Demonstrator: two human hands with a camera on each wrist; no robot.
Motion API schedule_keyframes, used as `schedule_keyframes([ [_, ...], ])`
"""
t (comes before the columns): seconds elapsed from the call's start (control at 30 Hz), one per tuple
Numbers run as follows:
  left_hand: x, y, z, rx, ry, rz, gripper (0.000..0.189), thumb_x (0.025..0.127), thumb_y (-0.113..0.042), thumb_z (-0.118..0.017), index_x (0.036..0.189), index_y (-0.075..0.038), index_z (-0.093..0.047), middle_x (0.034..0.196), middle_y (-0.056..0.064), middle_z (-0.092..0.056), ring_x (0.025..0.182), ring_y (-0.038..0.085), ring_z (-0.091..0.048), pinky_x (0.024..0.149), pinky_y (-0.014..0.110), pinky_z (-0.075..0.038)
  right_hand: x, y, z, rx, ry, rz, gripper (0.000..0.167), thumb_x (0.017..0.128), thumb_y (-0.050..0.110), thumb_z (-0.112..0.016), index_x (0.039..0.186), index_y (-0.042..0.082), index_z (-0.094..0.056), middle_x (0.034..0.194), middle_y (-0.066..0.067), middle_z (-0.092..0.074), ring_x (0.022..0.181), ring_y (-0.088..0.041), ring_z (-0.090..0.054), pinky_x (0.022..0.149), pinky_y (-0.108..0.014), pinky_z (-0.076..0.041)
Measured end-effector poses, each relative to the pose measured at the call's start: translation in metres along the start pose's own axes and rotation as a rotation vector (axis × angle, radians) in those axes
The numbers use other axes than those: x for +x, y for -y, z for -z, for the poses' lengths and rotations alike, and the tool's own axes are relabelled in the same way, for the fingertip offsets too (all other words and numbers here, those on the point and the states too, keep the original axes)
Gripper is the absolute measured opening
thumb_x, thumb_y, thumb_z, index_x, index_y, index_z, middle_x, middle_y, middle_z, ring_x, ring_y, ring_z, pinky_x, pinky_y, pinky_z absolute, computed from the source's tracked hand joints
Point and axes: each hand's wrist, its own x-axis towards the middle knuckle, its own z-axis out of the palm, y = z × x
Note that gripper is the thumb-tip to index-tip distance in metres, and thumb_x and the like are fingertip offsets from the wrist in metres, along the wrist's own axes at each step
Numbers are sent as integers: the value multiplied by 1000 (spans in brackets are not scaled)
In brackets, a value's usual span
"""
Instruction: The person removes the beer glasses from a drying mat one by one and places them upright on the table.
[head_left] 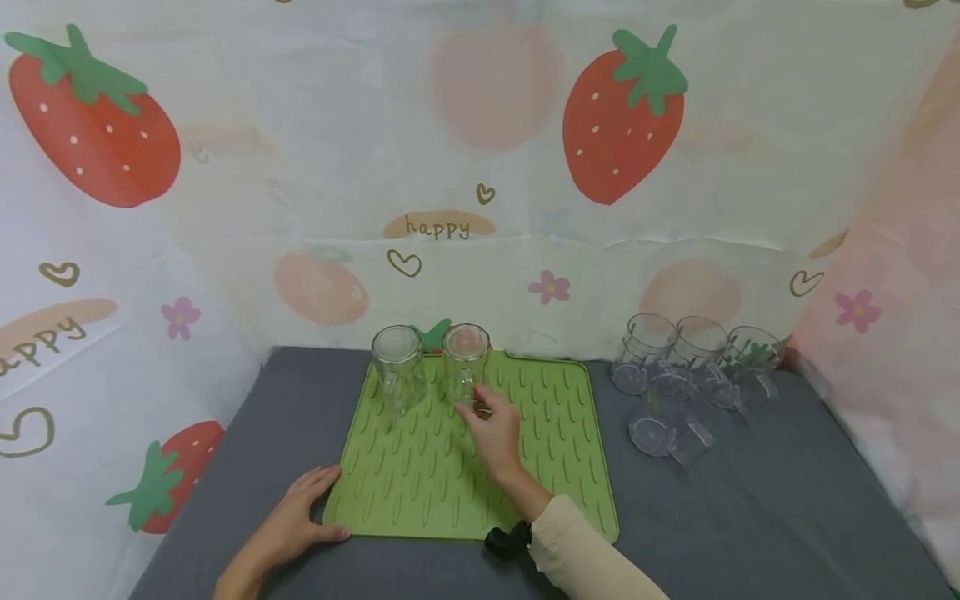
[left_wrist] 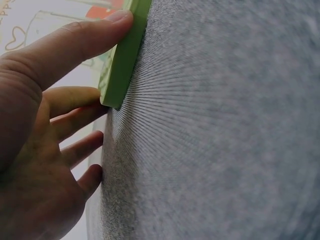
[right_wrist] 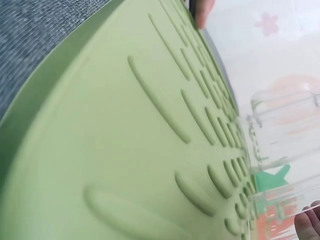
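Mat (head_left: 420,517), head view: green and ridged, flat on the grey desk (head_left: 750,517); two clear mugs stand near its far edge.
Gripped mug (head_left: 466,350), head view: on the mat, just right of its neighbour mug (head_left: 400,358); both look base up, though clear walls make that hard to confirm.
Right hand (head_left: 493,429), head view: thumb and fingers clamped on the gripped mug's handle.
Left hand (head_left: 292,521), head view: at the mat's near left corner.
Clustered mugs (head_left: 650,337), head view: on the desk, right of the mat.
Mat corner, left wrist view: thumb on one edge, fingers spread apart, some touching the other edge.
Mug wall, right wrist view: clear, beyond the ridges, with fingertips at the lower right.
Mug step: probably lining up the second mug beside the first.
Mug's next move: calls for releasing the handle without nudging the neighbour, with the mat steadied.
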Motion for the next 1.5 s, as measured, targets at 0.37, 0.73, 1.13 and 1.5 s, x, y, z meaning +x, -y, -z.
schedule_keyframes([
  [0.37,0,-3,2,-4,12,32,100,70,-38,-86,147,3,-38,150,28,-36,141,52,-22,104,69,-31,4,-4,-11,-95,-27,75,18,85,8,-74,98,-4,-72,87,-17,-73,79,-23,-71,71,-26,-59],
  [0.73,-1,-3,-1,-4,8,32,100,69,-36,-87,147,3,-39,150,28,-38,141,52,-23,104,69,-31,4,-1,-4,-173,-39,137,11,86,8,-73,91,-2,-73,83,-13,-74,72,-21,-70,64,-23,-57],
  [1.13,0,-5,3,43,1,3,98,69,-35,-87,145,4,-41,148,27,-40,140,52,-26,103,67,-33,12,-1,22,-248,7,178,11,87,1,-69,96,-5,-72,89,-20,-74,81,-27,-73,71,-32,-60],
  [1.5,-2,-7,3,41,-4,-9,97,69,-35,-87,144,5,-41,147,28,-41,139,52,-27,104,68,-33,16,5,55,-353,72,185,20,88,7,-69,104,-5,-73,97,-19,-74,87,-29,-73,69,-39,-59],
])
